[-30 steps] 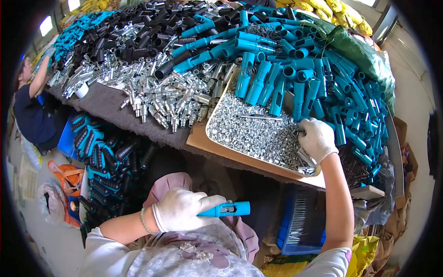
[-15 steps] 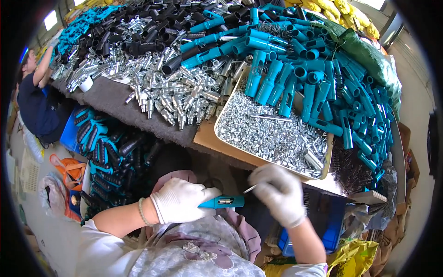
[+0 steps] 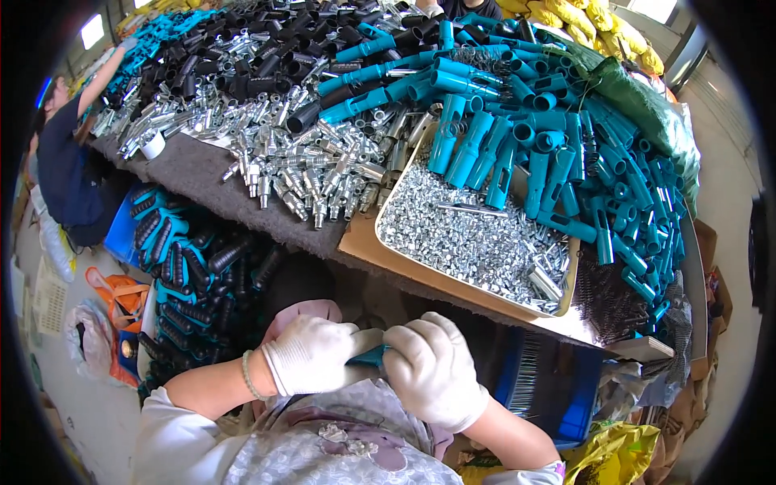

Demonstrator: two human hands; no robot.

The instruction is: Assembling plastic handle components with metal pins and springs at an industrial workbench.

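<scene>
- Across the dark grey table [image 3: 194, 182] lie teal tubes [image 3: 469, 149] and metal fittings [image 3: 319, 182]; a cream tray [image 3: 572, 283] holds small metal pieces [image 3: 453, 234].
- Before the person's body, the right hand [image 3: 432, 372] has just joined the left hand [image 3: 311, 356], so both now work on one part.
- Between them is the held tube [image 3: 370, 356]: left fingers grip it; right fingers curl over its end, but I cannot tell what they pinch.

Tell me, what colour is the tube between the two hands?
The tube is teal, a greenish blue; it shows in the head view, mostly covered.
</scene>
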